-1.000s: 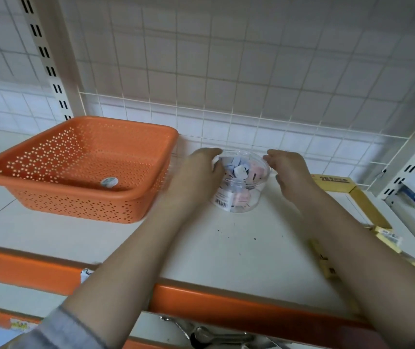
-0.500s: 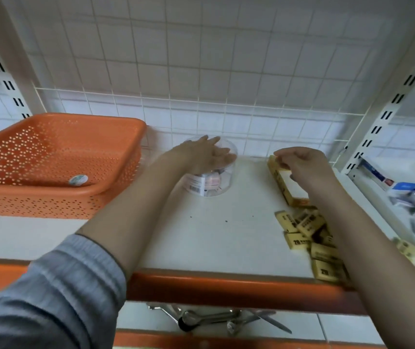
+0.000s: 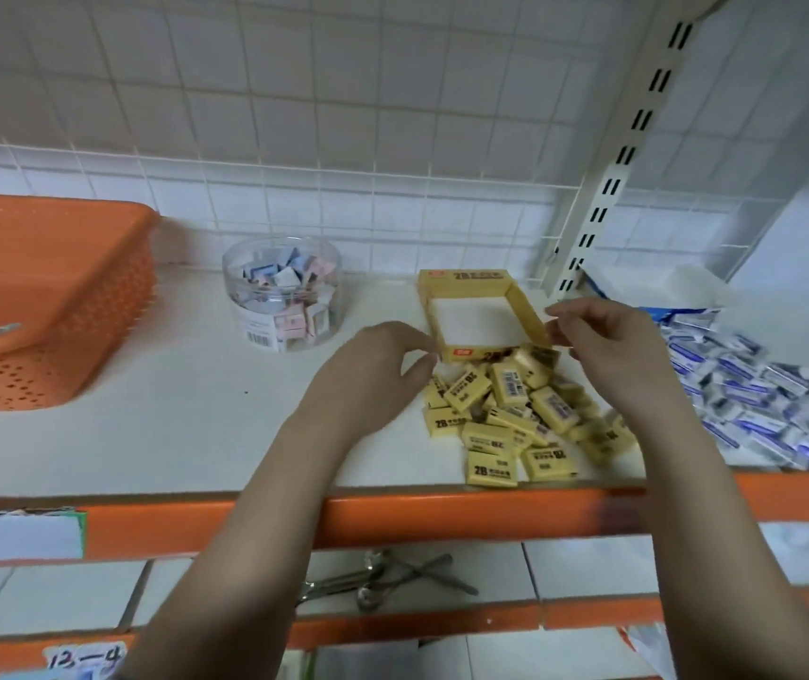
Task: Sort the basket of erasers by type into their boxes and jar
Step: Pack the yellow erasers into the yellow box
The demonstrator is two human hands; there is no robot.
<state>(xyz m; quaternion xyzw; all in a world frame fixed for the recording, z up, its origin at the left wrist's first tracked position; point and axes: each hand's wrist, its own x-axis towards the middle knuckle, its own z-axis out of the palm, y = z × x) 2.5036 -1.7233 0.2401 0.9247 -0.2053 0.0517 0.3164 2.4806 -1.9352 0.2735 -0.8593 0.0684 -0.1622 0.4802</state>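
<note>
Item: yellow box point(image 3: 478, 321), open and empty, stood on the white shelf point(image 3: 196, 414) against the wire grid. Yellow erasers point(image 3: 515, 409) are heaped loose just in front of it. The clear jar point(image 3: 283, 292), to the left, is filled with pastel erasers; the orange basket point(image 3: 44, 296) is seen further left; blue-and-white erasers point(image 3: 755, 390) are piled to the right. The left hand point(image 3: 373, 370) and right hand point(image 3: 608, 346) are held at the box's front corners, fingers loosely curled; whether the cardboard is pinched cannot be told. Step judged: boxing of the yellow type. Next required: erasers gathered and laid flat inside.
</note>
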